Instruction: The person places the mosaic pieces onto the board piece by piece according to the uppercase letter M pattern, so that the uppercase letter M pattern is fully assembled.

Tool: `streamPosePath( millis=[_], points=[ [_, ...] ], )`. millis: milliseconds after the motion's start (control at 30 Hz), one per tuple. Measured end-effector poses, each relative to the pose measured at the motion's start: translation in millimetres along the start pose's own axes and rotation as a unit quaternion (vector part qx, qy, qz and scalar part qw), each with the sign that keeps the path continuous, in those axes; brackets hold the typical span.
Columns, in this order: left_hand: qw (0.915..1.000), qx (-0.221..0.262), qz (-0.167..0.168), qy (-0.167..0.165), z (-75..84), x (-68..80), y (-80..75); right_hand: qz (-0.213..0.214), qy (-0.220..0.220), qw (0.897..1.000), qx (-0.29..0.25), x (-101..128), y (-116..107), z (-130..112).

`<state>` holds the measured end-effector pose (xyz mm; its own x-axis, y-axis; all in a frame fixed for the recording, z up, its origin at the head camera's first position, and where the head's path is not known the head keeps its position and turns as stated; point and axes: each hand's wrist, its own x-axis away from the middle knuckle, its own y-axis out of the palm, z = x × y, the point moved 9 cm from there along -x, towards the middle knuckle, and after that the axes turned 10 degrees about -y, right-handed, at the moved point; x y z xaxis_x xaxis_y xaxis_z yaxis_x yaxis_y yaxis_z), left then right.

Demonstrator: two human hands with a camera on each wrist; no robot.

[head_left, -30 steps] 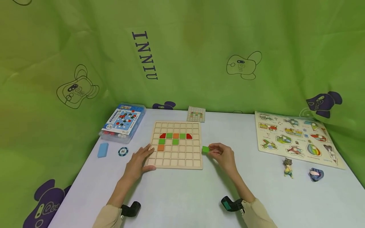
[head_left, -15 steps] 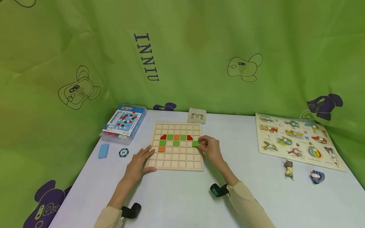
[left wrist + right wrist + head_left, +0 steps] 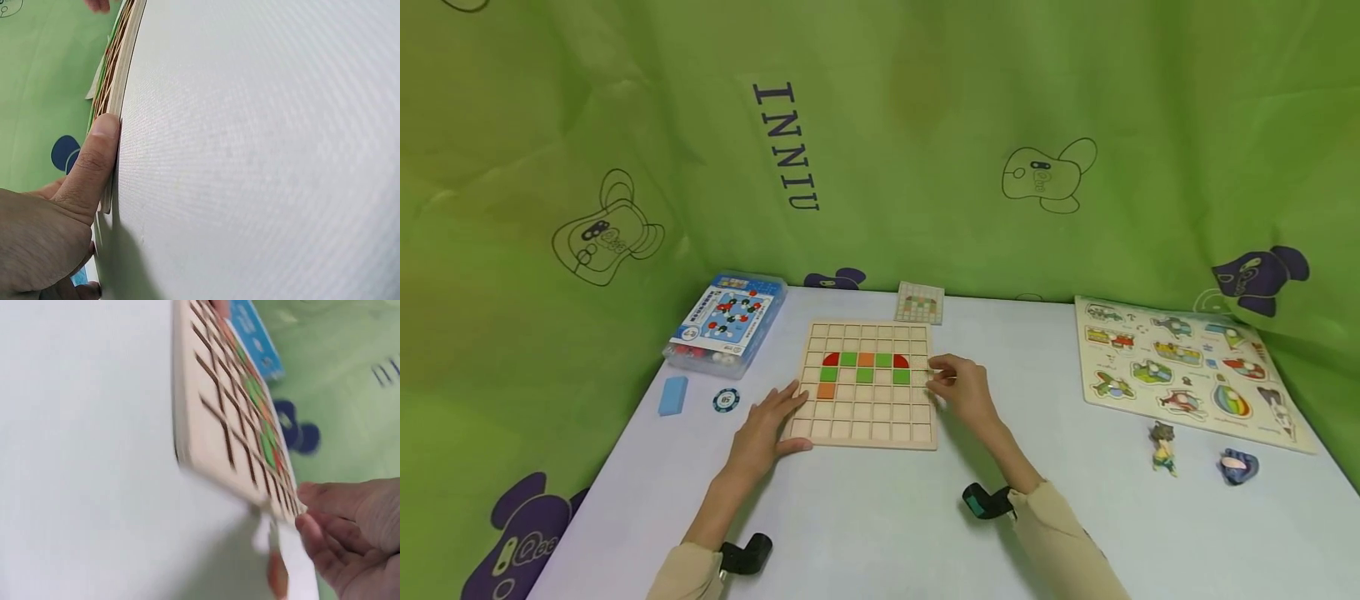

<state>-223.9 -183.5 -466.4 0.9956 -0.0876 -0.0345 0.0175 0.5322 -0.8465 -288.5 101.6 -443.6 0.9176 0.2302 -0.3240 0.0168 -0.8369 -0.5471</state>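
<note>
Grid board (image 3: 867,385) mid-table: eight tiles (image 3: 865,367) set, most cells bare. Left hand (image 3: 765,427) flat, steadying near-left corner. Right hand (image 3: 964,387) loosely curled, empty, at right edge.

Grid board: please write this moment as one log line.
left hand: rests on grid board corner | right hand: empty, at board's right edge | green tile: lies in cell under red piece

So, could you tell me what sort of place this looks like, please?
Probably a tabletop set up for recording play with children's puzzles: a green cartoon-printed cloth hangs behind a white table holding a wooden grid board, a vehicle puzzle and a toy box.
</note>
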Motion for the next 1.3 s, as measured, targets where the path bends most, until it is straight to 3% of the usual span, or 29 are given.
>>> streamPosePath(
  millis=[133,267,467,700,1000,1300],
  points=[
    [1.0,-0.004,0.004,-0.005,-3.3,2.1,-2.7,0.007,0.021,0.999,0.044,15,-20,17],
    [0.9999,-0.004,0.012,-0.008,-5.7,3.7,-6.4,0.003,0.015,0.998,0.067,22,-24,28],
    [1.0,-0.005,0.002,-0.008,-4.6,1.6,-4.0,0.036,0.02,0.999,0.01,26,-32,35],
    [0.9999,-0.011,-0.001,-0.007,-3.3,-0.5,-3.1,0.033,0.039,0.996,-0.066,30,-37,36],
    [0.9999,-0.009,-0.001,-0.007,-4.4,-0.4,-2.2,0.015,0.042,0.99,-0.131,26,-19,18],
    [1.0,0.0,-0.003,-0.002,-2.1,-1.2,0.7,0.019,0.022,0.994,-0.103,19,13,-6]
  ],
)
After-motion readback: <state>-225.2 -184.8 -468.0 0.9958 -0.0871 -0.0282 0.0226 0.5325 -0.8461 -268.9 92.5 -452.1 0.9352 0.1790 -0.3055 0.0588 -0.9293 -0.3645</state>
